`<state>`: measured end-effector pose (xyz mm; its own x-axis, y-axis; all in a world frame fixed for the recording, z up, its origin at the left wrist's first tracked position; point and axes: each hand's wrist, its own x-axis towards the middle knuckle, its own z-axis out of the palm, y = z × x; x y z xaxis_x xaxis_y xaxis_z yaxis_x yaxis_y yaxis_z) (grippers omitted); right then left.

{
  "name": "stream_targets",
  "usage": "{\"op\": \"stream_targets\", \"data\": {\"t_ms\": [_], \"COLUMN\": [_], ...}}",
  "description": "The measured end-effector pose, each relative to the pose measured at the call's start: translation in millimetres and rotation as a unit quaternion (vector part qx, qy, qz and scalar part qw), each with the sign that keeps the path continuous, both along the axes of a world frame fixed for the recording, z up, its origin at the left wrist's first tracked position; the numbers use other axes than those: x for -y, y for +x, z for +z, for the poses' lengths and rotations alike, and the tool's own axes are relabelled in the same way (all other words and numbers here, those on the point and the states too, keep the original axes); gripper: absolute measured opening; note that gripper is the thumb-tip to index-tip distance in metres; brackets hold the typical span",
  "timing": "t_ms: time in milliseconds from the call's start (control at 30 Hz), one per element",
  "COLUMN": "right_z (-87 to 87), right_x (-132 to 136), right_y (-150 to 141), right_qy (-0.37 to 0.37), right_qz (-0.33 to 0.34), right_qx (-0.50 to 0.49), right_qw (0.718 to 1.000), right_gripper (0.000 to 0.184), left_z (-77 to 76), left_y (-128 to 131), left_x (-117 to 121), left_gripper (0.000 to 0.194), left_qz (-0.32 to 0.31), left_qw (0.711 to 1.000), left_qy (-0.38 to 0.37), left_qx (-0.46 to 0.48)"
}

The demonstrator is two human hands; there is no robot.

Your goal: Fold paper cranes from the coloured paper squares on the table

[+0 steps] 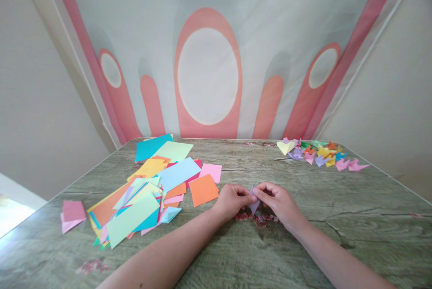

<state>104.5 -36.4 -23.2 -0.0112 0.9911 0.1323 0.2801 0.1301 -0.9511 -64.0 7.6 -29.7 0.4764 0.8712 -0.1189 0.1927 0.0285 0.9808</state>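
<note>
Just above the middle of the table, a small folded piece of purple origami paper [254,205] is pinched between both hands. My left hand [232,200] grips its left side with thumb and forefinger, the other fingers curled. From the right, my right hand [276,201] pinches its upper edge. The paper's lower end narrows to a point; its upper part is partly covered by fingertips. An orange square of paper [204,190] lies just left of my left hand.
Coloured paper sheets [135,219] lie in a loose heap on the left, with pink papers [73,214] farther left. Several small folded paper figures [324,156] are grouped at the back right of the wood-patterned table [354,203]. A printed backdrop [207,77] rises behind.
</note>
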Motion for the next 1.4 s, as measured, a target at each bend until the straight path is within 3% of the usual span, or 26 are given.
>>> {"op": "stream_targets", "data": {"t_ms": [300,800,1400], "right_z": [-6.6,-8.4,-8.6], "right_x": [-4,-5,-3], "right_y": [4,4,2], "right_qy": [-0.009,-0.007,-0.02], "right_qz": [-0.001,-0.003,0.008], "right_qx": [0.007,0.011,-0.006], "right_qw": [1.0,1.0,1.0], "right_gripper": [0.036,0.036,0.031], "left_z": [0.9,2.6,11.1], "left_y": [-1,1,1], "left_x": [-3,-3,2], "left_gripper": [0.042,0.046,0.038], "left_qz": [0.002,0.014,0.026], "left_qw": [0.998,0.997,0.997], "left_qy": [-0.048,-0.052,-0.038], "left_qx": [0.029,0.052,0.062]}}
